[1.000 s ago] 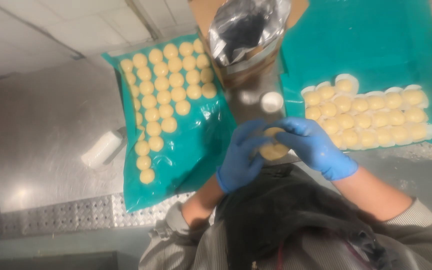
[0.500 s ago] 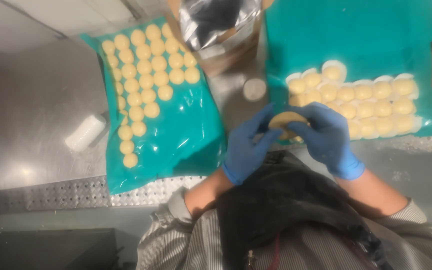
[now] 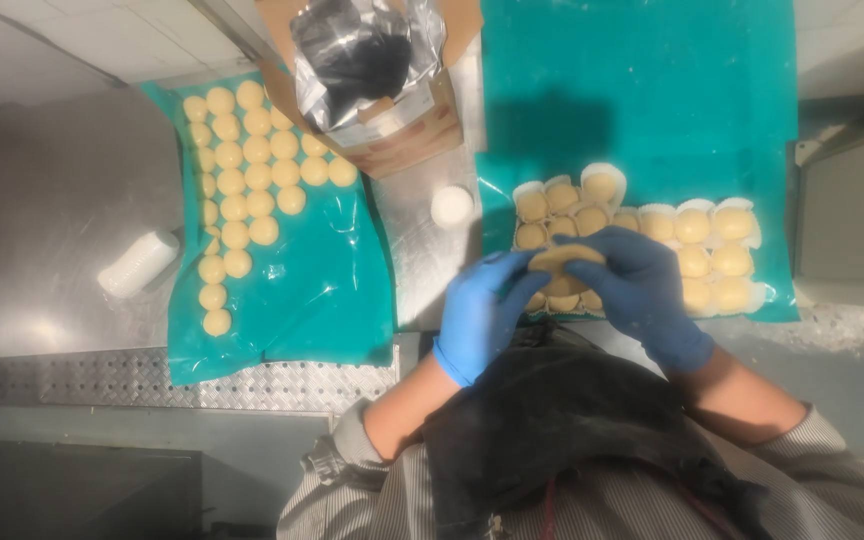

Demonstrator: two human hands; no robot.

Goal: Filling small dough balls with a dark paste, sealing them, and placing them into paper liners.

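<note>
Steel table (image 3: pixel 62 210) under everything; on it, left of the cardboard box (image 3: pixel 407 140), a green sheet (image 3: pixel 302 290) with dough balls (image 3: pixel 237 180). Below that box, the left hand (image 3: pixel 480 310) and right hand (image 3: pixel 632 285) together grasp one dough piece (image 3: pixel 564 258).

Single head-worn camera looks steeply down, close above the worktable (image 3: pixel 52 220).
</note>
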